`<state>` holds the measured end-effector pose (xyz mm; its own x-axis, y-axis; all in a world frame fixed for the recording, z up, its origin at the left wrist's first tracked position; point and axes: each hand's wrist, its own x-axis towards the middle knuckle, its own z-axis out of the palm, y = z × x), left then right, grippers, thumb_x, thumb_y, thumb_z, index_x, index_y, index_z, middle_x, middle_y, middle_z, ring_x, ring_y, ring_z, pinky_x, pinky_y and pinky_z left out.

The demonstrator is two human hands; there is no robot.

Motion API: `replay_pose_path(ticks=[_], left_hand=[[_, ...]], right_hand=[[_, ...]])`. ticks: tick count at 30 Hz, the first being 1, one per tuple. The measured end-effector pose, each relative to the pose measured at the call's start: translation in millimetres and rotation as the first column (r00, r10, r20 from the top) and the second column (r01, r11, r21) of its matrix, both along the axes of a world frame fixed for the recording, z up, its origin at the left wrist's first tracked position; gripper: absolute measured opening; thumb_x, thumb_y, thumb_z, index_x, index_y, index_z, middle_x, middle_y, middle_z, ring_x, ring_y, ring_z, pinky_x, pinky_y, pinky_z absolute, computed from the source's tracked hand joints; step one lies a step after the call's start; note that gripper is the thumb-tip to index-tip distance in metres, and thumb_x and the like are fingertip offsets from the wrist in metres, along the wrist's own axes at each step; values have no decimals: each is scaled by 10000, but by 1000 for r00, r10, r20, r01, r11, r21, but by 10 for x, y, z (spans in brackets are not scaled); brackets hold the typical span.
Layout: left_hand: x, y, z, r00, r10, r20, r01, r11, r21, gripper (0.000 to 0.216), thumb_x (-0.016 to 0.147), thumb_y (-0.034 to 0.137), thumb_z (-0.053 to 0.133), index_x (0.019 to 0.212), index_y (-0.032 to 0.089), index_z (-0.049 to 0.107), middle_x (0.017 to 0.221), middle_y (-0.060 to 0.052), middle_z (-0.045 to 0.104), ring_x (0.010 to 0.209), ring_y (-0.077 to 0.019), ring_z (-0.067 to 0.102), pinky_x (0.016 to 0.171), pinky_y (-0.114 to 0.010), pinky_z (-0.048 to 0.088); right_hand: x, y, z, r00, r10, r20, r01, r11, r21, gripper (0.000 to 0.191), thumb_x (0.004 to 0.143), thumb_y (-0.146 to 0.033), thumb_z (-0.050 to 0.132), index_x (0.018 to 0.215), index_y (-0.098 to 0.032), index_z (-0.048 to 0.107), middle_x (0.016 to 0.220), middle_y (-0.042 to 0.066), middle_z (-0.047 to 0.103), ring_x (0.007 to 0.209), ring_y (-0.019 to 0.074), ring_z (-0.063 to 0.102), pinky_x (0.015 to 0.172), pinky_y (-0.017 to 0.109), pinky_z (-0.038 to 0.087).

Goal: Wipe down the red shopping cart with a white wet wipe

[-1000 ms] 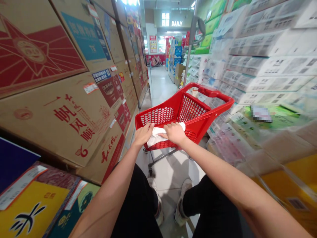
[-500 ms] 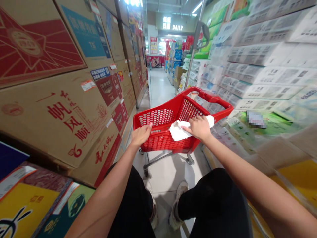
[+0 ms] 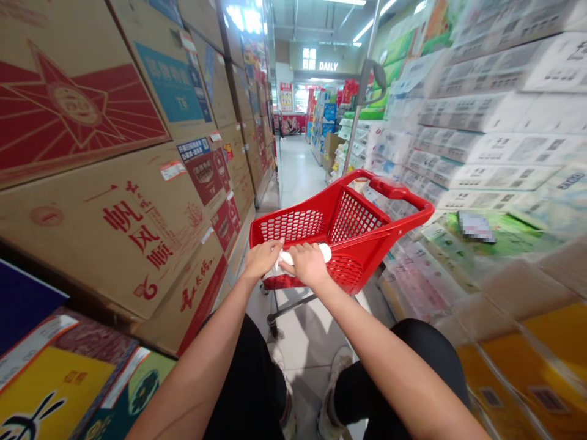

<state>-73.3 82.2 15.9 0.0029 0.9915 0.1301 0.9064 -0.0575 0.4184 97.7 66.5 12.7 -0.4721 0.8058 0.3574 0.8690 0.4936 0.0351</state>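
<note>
The left hand and right hand sit side by side on the near rim of the red shopping cart, each grip pressing a white cloth bunched between them. Beyond the hands the cart's handle points down the aisle.

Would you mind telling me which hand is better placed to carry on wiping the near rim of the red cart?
Probably the right hand: it presses the white cloth on the red cart rim. The left hand only touches the cloth's end.

A red mesh-patterned cart is carrying a white cloth; brown cartons are showing red print.
</note>
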Motion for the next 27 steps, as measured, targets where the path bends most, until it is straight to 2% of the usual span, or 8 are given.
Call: replay_pose_path(ticks=[4,7,11,14,17,21,24,27], left_hand=[[-38,22,-11,1000,12,-25,-11,1000,15,709,956,690,159,1160,306,720,1163,-64,748,1139,-276,664,930,-360,467],[-53,37,-7,998,21,-51,-21,1000,8,745,947,702,157,1138,266,730,1134,-96,753,1103,-294,676,900,-368,479],[-67,39,17,998,23,-65,-23,1000,-3,754,939,710,143,1116,279,737,1102,-101,758,1067,-316,685,876,-392,484],[-57,30,31,998,31,-50,-31,999,-16,756,949,690,119,1104,282,736,1094,-98,758,1076,-307,681,896,-389,476],[-33,19,39,997,59,53,-57,998,-26,793,966,651,33,1091,288,727,1078,-58,764,1085,-262,677,950,-376,456],[-7,4,37,982,55,180,-54,998,-13,804,964,651,-15,1164,324,691,1144,-4,750,1159,-231,645,1023,-376,425],[-12,-3,25,982,56,179,-57,998,-4,796,957,674,2,1290,318,632,1279,-23,701,1257,-249,595,1040,-386,420],[-44,1,13,988,47,149,-47,999,-7,822,950,688,-3,1241,293,657,1292,-38,694,1262,-261,594,1028,-388,431]], right_hand=[[310,49,58,998,-54,31,53,998,37,581,984,-664,347,987,-175,661,986,136,702,949,277,575,845,373,313],[707,120,155,989,-123,80,116,989,92,634,955,-719,351,940,-172,671,964,137,699,949,285,566,846,380,304],[1292,226,343,965,-195,177,171,975,143,643,958,-706,348,946,-158,683,967,151,698,956,289,552,849,386,294],[1520,256,436,951,-231,208,199,966,164,638,949,-706,370,961,-155,693,999,164,701,976,299,547,860,393,292],[1411,229,419,949,-246,197,218,964,153,618,943,-702,402,972,-158,694,1007,168,708,991,307,553,877,406,291],[835,126,255,976,-170,137,160,984,83,567,973,-658,390,967,-170,679,998,159,713,981,295,569,866,402,301],[356,37,123,991,-122,50,120,992,51,575,977,-664,372,959,-171,667,993,158,709,976,293,571,855,404,307],[90,-18,54,995,-100,-4,100,995,26,579,979,-666,362,969,-169,659,986,158,704,967,288,567,849,401,308]])
